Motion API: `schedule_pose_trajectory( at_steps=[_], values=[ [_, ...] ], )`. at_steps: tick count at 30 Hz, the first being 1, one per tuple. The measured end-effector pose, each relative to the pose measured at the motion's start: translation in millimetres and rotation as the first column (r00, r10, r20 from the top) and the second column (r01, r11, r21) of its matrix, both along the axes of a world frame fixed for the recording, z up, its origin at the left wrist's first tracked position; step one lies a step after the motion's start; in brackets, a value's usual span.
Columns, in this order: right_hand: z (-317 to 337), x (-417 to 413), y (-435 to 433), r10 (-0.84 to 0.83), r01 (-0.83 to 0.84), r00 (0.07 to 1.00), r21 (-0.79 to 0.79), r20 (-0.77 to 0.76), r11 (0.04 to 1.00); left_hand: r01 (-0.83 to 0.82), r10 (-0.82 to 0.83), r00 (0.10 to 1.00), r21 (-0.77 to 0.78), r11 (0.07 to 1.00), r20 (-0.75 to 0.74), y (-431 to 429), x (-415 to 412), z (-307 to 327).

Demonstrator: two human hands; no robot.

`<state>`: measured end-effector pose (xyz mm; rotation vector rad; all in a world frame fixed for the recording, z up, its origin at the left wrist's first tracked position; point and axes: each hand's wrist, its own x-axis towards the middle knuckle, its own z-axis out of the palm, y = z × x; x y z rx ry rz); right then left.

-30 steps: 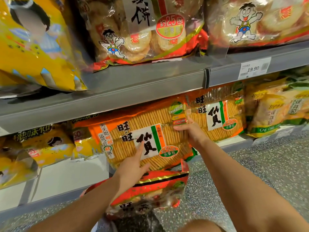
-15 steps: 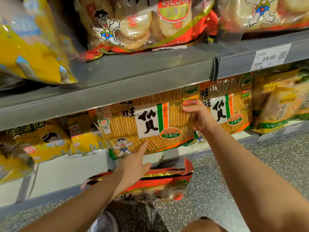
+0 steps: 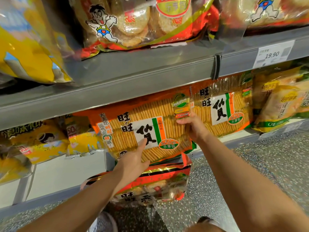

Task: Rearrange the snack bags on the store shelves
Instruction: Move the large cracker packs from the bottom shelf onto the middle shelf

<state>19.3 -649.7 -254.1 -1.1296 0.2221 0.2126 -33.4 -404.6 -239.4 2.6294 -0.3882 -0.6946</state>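
Observation:
A large orange bag of rice crackers (image 3: 127, 131) stands upright under the grey shelf (image 3: 133, 76). My right hand (image 3: 192, 126) grips its right edge, fingers curled around it. My left hand (image 3: 133, 159) presses flat against the bag's lower front, index finger pointing up onto the white label. A second identical orange bag (image 3: 222, 106) stands just to the right, behind my right hand. A red and gold bag of crackers (image 3: 158, 183) sits below my left wrist, tilted, its left part hidden by my forearm.
Yellow snack bags (image 3: 41, 141) stand to the left on a white shelf (image 3: 66, 173). Pale yellow bags (image 3: 280, 104) fill the right end. Red-trimmed cracker bags (image 3: 142, 22) and a yellow bag (image 3: 28, 41) lie on the upper shelf, with a price tag (image 3: 272, 54) on its edge. Speckled floor (image 3: 259, 164) below.
The orange bag shifted back to the left and sits tilted forward, after being pushed further right half a second ago. Both hands stayed on it. The view tipped upward.

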Motion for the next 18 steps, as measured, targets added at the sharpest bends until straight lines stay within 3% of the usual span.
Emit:
schedule_pose_trajectory(
  at_steps=[11, 15, 18],
  values=[
    [-6.3, -7.3, -0.7, -0.073, 0.071, 0.997, -0.171, -0.001, 0.983, 0.021, -0.02, 1.0, 0.037, 0.999, -0.011, -5.1, 2.0, 5.8],
    [-12.6, -21.0, -4.2, -0.111, 0.114, 0.993, -0.158, 0.028, 0.981, 0.024, -0.024, 1.0, 0.041, 0.999, -0.006, -7.6, 0.7, 6.7],
    [-20.9, -27.0, -1.1, -0.135, 0.145, 0.989, -0.272, 0.054, 0.951, 0.033, -0.032, 0.999, 0.034, 0.999, -0.012, -9.7, -2.1, 9.0]
  ],
)
